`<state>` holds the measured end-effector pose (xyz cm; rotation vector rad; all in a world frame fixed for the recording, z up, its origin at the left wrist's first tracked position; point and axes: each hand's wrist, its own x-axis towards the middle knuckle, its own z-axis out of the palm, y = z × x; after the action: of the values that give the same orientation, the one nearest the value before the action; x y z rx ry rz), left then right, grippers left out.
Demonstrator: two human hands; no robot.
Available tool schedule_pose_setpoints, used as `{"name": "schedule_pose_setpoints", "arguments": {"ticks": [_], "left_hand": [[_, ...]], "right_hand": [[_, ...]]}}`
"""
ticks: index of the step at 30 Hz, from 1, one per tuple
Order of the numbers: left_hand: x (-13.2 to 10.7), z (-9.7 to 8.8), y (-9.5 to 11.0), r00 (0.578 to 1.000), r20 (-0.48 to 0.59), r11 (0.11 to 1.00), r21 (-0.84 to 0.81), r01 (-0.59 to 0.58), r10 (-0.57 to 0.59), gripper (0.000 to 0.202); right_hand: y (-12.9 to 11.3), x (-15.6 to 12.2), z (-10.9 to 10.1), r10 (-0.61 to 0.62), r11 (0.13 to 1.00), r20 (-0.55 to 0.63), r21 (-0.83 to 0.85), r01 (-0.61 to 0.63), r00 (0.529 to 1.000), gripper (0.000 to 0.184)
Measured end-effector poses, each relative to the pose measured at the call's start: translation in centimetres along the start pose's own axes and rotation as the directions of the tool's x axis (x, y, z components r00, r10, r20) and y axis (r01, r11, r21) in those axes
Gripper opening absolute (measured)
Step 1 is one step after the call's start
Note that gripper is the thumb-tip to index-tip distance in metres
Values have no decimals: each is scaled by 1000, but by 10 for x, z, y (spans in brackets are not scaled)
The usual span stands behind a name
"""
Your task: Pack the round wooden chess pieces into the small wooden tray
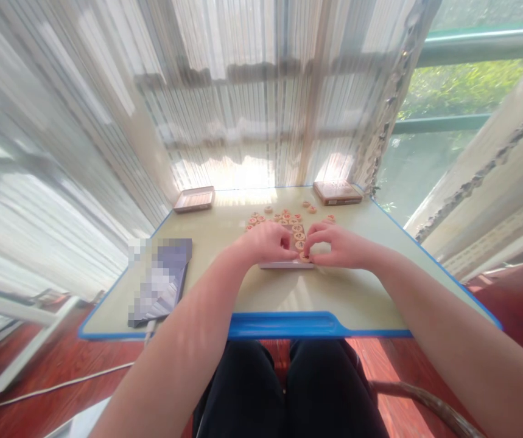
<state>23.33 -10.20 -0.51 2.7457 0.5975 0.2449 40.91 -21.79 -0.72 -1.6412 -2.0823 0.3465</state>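
A shallow box (284,266) lies in front of me, its near wall towards me. Round wooden Chinese chess pieces (298,236) with dark characters form a column along its right side. My right hand (329,244) pinches the nearest chess piece (305,257) at the box's near right corner, thumb and fingertips against it. From the left, my left hand (270,242) lies over the box with curled fingers, its thumb reaching to that same piece. Whether anything is inside those curled fingers is hidden. Beyond the hands, several loose chess pieces (285,215) with red and dark characters lie in a cluster.
The blue-edged table (261,292) carries an open box lid (195,199) at the far left and a flat box (336,192) at the far right. A partly blurred-out tablet-like device (181,261) with a cable lies left. Curtains (252,109) hang behind.
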Motion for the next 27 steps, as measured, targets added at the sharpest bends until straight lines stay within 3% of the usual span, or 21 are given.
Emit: {"name": "schedule_pose_setpoints", "arguments": {"ticks": [6, 18, 27], "left_hand": [[3, 3, -8, 1000, -22, 1000, 20, 5, -5, 21], [5, 11, -1, 994, -93, 994, 87, 65, -57, 20], [5, 10, -4, 995, -93, 998, 57, 42, -37, 13]], "right_hand": [[2, 2, -3, 32, 998, -37, 61, -29, 999, 9], [25, 13, 8, 87, 996, -363, 33, -81, 928, 7], [41, 18, 10, 108, 993, -417, -5, -121, 903, 11]]}}
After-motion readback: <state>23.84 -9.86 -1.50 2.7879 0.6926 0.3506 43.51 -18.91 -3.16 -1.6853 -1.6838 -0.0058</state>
